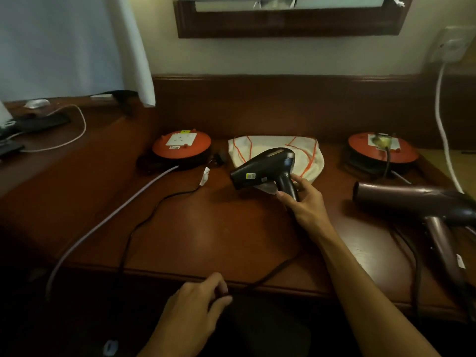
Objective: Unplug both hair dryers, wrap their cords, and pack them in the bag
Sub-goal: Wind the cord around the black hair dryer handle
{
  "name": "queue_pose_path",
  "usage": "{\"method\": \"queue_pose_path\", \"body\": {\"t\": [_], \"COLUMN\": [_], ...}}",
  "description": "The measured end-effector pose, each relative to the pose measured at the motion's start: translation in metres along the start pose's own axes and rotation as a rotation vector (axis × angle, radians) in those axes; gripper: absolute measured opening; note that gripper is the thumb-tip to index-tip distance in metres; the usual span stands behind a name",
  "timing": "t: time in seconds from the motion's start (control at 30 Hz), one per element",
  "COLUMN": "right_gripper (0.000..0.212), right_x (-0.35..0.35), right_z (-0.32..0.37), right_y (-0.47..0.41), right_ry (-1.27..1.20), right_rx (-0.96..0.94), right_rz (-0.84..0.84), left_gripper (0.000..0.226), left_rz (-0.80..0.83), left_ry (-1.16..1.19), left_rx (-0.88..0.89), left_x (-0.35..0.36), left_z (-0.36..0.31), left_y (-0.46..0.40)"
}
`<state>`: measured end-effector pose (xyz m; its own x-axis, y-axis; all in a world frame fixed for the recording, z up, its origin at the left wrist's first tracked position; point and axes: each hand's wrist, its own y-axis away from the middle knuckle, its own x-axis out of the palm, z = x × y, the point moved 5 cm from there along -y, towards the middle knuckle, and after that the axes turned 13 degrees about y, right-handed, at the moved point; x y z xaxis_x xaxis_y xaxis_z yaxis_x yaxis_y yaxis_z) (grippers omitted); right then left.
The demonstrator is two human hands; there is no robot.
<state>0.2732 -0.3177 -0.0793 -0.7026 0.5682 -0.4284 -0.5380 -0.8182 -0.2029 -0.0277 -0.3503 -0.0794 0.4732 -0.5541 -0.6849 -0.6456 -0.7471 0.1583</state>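
A black hair dryer (265, 168) with a small yellow sticker sits before a cream bag (277, 155) crossed by thin orange lines. A dark maroon hair dryer (417, 202) lies on the reddish-brown wooden desk (206, 228). Two cord reels (181, 148) have orange tops with white socket plates.

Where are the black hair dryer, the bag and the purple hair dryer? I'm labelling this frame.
black hair dryer (260, 168), head view, on the side of its barrel.
bag (260, 146), head view, on its white cloth, upper left.
purple hair dryer (401, 199), head view, on its barrel.
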Motion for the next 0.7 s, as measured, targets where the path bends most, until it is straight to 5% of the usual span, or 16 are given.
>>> {"method": "queue_pose_path", "body": {"t": [0.2,0.4,0.57,0.7], "right_gripper": [0.057,0.051,0.046,0.050], "right_x": [0.005,-0.004,0.001,0.016], "right_z": [0.005,0.010,0.021,0.025], "right_y": [0.005,0.011,0.024,0.032], "right_ry": [0.027,-0.045,-0.201,-0.080], "right_rx": [-0.041,0.010,-0.003,-0.048], "right_rz": [0.052,0.085,0.367,0.554], "left_gripper": [0.012,0.019,0.040,0.057], "left_rz": [-0.128,-0.303,-0.414,-0.266], "left_ry": [0.100,-0.345,-0.601,-0.760], "left_rx": [0.242,0.439,0.726,0.646], "left_x": [-0.042,-0.055,-0.062,-0.059], "left_z": [-0.018,-0.036,-0.066,-0.083], "left_y": [-0.029,-0.064,-0.084,-0.108]}}
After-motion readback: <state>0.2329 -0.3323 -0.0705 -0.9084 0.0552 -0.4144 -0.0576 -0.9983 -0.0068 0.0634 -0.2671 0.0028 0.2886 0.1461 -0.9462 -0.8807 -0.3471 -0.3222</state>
